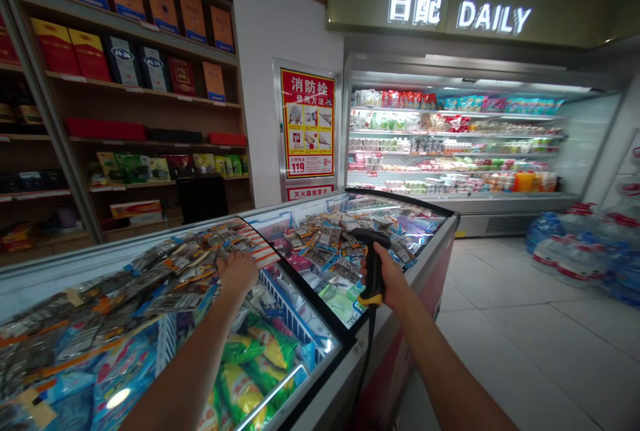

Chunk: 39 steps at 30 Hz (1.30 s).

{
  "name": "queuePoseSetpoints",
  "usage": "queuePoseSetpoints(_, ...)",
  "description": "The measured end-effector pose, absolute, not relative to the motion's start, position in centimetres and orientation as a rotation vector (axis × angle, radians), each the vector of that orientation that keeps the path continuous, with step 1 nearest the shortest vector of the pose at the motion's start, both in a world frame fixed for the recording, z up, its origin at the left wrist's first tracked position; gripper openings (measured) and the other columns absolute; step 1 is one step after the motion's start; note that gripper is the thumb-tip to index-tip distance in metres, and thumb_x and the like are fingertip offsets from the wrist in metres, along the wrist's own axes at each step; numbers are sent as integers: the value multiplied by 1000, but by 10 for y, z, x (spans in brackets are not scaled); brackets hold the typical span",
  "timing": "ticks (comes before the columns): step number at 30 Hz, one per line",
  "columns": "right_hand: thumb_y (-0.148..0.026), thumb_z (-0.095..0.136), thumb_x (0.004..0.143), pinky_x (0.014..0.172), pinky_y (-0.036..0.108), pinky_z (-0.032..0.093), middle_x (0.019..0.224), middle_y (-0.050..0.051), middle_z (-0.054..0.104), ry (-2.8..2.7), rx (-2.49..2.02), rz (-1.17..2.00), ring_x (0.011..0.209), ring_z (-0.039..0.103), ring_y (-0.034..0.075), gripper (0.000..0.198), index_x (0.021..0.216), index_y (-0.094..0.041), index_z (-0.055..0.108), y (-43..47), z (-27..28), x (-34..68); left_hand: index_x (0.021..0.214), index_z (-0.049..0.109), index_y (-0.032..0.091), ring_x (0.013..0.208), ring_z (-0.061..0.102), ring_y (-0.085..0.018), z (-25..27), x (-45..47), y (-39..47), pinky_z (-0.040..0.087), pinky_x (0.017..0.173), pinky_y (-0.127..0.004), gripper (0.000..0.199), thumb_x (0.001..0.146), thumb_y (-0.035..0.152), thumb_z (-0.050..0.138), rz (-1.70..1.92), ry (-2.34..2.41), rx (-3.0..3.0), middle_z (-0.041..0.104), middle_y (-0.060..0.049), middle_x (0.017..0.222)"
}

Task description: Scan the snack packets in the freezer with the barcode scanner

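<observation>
My right hand [387, 274] is wrapped round the grip of a black and yellow handheld barcode scanner [374, 264], held upright above the freezer's right part. A dark cord [367, 357] hangs from the scanner's base. Over the chest freezer's left part, my left hand [238, 272] reaches onto a heap of small flat snack packets [175, 271], fingers bent down and closed at a packet, fingertips partly hidden. Just right of these fingers lie orange-and-white striped packets [263, 249]. More small packets [327, 237] are spread over the glass behind the scanner.
Green and yellow bags [255, 364] lie inside the chest freezer [345, 351], near a blue basket [293, 311]. Shelves of boxes [150, 94] stand at left. A lit refrigerated display [460, 207] is at the back. Bottled water packs [570, 254] sit on the tiled floor [500, 324].
</observation>
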State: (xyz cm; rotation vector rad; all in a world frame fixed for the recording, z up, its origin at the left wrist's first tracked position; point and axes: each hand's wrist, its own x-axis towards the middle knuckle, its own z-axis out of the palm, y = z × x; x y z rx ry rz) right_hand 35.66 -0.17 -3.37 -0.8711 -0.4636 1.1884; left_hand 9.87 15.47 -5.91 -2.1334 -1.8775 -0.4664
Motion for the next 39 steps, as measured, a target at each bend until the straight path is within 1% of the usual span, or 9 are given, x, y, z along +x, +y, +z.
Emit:
queuePoseSetpoints(3,-40,50,75,34,20,37,45,-2,49,-462,-888,1212,37,45,9,25,64,-17,48,4,-33,352,91,61,11,98,53,-29,-58,107,151,26,90,-52,32,75,12,33,-423,-1821,-2240,63,-18,97)
queuePoseSetpoints(6,-42,50,75,34,20,37,45,-3,50,-478,-885,1240,36,46,9,27,64,-18,48,13,-32,343,104,56,15,100,53,-28,-56,112,146,30,89,-47,35,75,16,36,-446,-1764,-2300,62,-15,101)
queuePoseSetpoints(13,-40,50,74,32,20,36,46,-3,51,-628,-901,1262,35,46,9,24,68,-17,50,33,-22,312,111,50,14,106,46,-36,-55,103,142,34,82,-47,51,72,46,46,-461,-2000,-2079,58,-20,104)
queuePoseSetpoints(19,-43,52,71,30,20,34,41,-3,47,-731,-915,1237,33,43,8,30,58,-16,50,40,-16,294,118,44,19,110,46,-31,-55,105,154,35,84,-40,49,71,33,50,-557,-1989,-2326,56,-14,114)
queuePoseSetpoints(22,-43,53,69,30,19,33,40,-3,47,-740,-928,1196,32,43,8,31,55,-16,48,41,-16,291,121,38,14,104,52,-27,-54,111,158,38,81,-34,53,73,34,47,-689,-2035,-2418,56,-17,114)
queuePoseSetpoints(25,-42,54,68,29,19,32,41,-4,49,-726,-921,1161,31,42,8,27,59,-17,48,41,-20,292,121,38,12,106,49,-34,-55,116,159,38,80,-42,60,71,44,47,-679,-2143,-2317,57,-21,110)
queuePoseSetpoints(27,-43,54,68,29,20,32,41,-3,50,-733,-917,1158,31,42,8,27,60,-17,49,40,-23,293,121,39,14,106,48,-36,-56,116,159,37,80,-44,60,69,41,51,-669,-2171,-2288,57,-20,111)
queuePoseSetpoints(33,-44,55,68,31,20,35,46,-4,53,-721,-866,1252,34,44,8,27,72,-18,51,30,-30,296,128,31,16,87,60,-23,-58,115,166,41,70,-28,65,67,21,52,-1171,-2147,-2349,64,-11,99)
queuePoseSetpoints(39,-44,53,70,33,19,36,48,-4,52,-679,-833,1353,36,46,8,28,70,-17,50,21,-23,298,122,38,16,79,61,-19,-60,119,165,42,66,-25,58,66,14,51,-1401,-2024,-2438,66,-7,91)
